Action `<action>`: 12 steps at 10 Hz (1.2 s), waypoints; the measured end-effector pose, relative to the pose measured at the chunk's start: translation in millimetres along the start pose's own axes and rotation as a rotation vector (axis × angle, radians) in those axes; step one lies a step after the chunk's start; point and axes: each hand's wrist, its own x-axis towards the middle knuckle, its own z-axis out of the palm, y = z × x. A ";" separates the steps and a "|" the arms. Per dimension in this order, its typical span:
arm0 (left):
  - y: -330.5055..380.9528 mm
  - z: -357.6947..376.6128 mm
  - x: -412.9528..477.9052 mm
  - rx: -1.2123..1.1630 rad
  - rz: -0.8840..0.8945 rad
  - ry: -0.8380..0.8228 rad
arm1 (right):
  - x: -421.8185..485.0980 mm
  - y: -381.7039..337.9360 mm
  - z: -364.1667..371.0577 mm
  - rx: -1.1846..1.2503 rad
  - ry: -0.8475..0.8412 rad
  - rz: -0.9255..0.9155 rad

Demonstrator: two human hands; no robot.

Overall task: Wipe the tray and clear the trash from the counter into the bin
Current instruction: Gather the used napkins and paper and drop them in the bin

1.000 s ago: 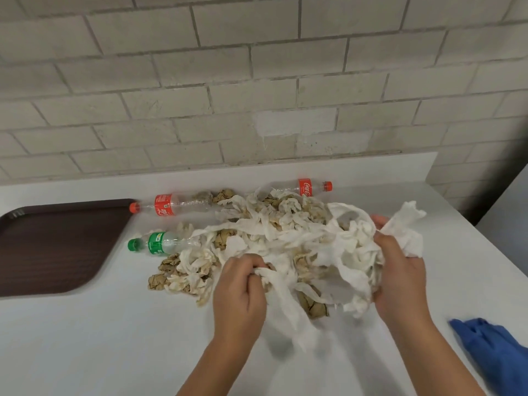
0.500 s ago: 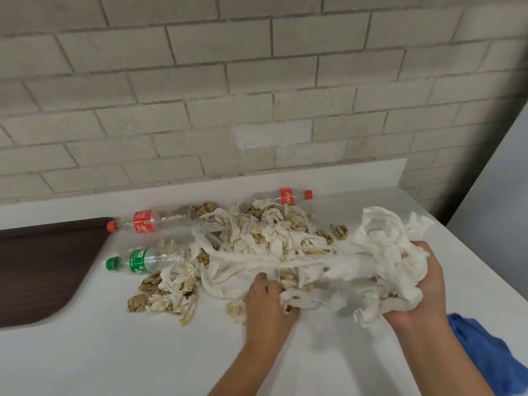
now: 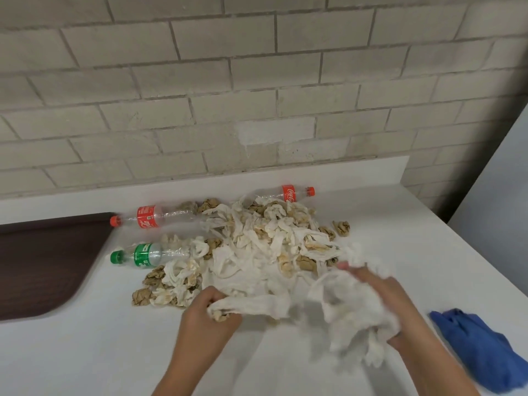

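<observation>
Now the tissue heap [image 3: 265, 244] lies just on the far side of both hands, running left to right; left hand [image 3: 204, 317] pinches a strip [image 3: 251, 305], right hand [image 3: 395, 305] clutches a wad [image 3: 354, 318] (fingers curled, blurred)

My left hand [image 3: 207, 315] low centre, forearm up from the bottom edge; fingers curled in, pinching a twist of white paper [image 3: 251, 305]; my right hand [image 3: 383, 295] beside it, blurred, fingers over and thumb under a bunch of the same paper.
</observation>
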 end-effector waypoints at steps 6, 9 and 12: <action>-69.0 -8.8 -30.2 0.604 -0.157 0.122 | 1.9 105.2 56.9 -1.212 0.047 -0.632; -70.9 -16.3 -23.1 0.365 0.023 0.016 | -16.8 90.6 56.8 -1.189 0.023 -0.495; -28.3 -32.8 -16.7 0.091 0.247 0.075 | -28.1 118.7 62.1 -1.277 0.086 -0.723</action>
